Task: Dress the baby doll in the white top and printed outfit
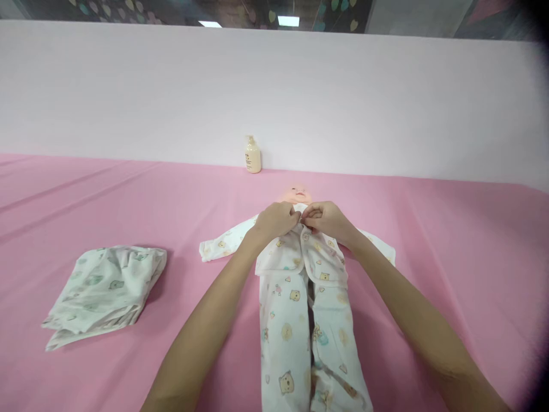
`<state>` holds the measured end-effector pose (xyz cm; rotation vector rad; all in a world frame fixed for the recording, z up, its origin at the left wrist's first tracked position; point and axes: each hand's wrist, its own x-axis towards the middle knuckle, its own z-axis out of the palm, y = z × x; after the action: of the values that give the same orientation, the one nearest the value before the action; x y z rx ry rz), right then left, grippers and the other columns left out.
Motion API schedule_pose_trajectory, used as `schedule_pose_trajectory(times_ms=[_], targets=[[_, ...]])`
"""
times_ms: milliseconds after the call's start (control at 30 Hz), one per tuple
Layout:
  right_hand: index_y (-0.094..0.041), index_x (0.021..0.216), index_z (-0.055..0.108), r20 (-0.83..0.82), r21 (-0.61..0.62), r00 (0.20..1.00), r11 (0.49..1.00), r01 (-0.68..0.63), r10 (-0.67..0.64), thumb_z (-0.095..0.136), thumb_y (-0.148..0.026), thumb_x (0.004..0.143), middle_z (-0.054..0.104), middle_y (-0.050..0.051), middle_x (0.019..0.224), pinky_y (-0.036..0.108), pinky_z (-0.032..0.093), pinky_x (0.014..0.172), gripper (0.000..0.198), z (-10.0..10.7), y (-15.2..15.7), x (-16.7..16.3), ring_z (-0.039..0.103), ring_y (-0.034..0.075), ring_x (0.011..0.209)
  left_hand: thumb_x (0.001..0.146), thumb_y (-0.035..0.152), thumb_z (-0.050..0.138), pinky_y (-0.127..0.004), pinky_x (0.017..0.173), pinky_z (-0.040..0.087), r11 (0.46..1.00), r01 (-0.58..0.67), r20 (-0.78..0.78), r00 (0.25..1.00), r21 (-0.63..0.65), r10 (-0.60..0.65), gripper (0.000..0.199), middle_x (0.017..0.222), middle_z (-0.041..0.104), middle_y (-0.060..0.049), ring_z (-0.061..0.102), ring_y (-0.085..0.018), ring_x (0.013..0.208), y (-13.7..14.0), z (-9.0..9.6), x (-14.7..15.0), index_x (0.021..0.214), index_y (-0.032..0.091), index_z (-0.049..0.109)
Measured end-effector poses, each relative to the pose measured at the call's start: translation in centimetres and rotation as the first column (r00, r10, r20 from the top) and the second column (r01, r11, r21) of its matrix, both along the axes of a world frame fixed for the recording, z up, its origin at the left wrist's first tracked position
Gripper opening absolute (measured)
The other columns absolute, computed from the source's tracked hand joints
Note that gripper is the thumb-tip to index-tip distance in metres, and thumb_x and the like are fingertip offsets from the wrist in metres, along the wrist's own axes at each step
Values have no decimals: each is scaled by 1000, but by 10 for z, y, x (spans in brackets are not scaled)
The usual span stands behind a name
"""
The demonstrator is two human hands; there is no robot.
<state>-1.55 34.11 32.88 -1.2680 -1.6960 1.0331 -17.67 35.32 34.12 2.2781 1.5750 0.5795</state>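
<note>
A baby doll (299, 192) lies on its back, dressed in a white baby jacket (281, 257) and matching trousers (286, 337), both printed with small bears. The jacket's sleeves spread out to either side. At the neckline my left hand (278, 217) pinches one front edge of the jacket. Close beside it, fingertips nearly touching, my right hand (323, 219) is closed on the other edge at the collar. Below my hands the jacket's front edges part toward the hem. Whatever fastener lies between my fingertips is hidden.
On the left a folded white printed cloth (107, 292) rests on the pink sheet (180, 355). A cream pump bottle (253, 156) stands at the back against the white wall (343, 103). Above the wall's edge is a dark pane (249, 14) with heart shapes.
</note>
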Motion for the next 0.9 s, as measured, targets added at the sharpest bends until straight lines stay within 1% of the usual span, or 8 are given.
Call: schedule_pose_trajectory(times_ms=[67,200,333,400,567,700,800,900], targets=[[-14,71,63,-66,-9,998,1000,0,-1,61,-11,66,60,0,58,19,43,47,5,-1,1,-1,53,10,50,82,32,39,-27,51,33,999,41,22,999,-26,-40,30,58,58,-3,52,-16,54,1,0,-1,55,19,43],[-13,73,61,-185,-10,983,1000,13,-15,63,-11,63,59,0,59,20,42,46,10,-3,4,-1,51,9,49,82,30,40,-25,49,35,982,121,186,978,-142,-93,25,55,53,0,52,-13,47,2,0,-4,59,19,42],[-14,79,60,-211,-21,976,999,48,-51,64,-11,61,57,-2,59,20,40,42,19,-4,5,-1,51,10,48,84,28,38,-24,46,34,977,161,245,962,-140,-123,26,54,48,1,49,-11,44,2,-1,-4,59,19,38],[-14,80,60,-194,-2,979,998,66,-66,63,-11,60,58,-2,60,20,40,42,21,-6,6,-1,52,11,48,85,27,36,-24,47,33,982,154,219,968,-112,-126,27,54,47,1,47,-10,44,2,-1,-2,59,19,37],[-15,82,59,-124,46,987,993,109,-102,62,-11,59,59,-2,61,21,41,42,24,-9,8,-1,51,10,46,86,22,36,-25,54,31,993,105,86,990,45,-109,27,60,52,-1,47,-12,56,0,-2,3,60,18,39],[-15,82,59,-101,36,989,993,114,-110,62,-11,58,59,-3,59,21,42,45,25,-7,7,-1,52,10,47,88,21,36,-27,57,32,996,51,-11,999,78,-51,26,69,60,-5,51,-15,63,-5,0,7,65,17,48],[-15,82,58,-112,24,989,994,103,-100,62,-12,59,60,-2,59,21,42,45,23,-6,7,0,50,10,46,89,22,36,-27,56,30,994,8,-69,998,112,0,26,72,62,-7,53,-16,65,-11,2,8,69,16,52],[-15,81,58,-95,66,991,993,99,-92,63,-15,62,61,-1,60,21,41,45,20,-8,8,-1,50,10,45,89,24,37,-27,54,29,991,-6,-80,997,134,17,26,72,62,-7,52,-16,64,-13,3,9,70,15,53]])
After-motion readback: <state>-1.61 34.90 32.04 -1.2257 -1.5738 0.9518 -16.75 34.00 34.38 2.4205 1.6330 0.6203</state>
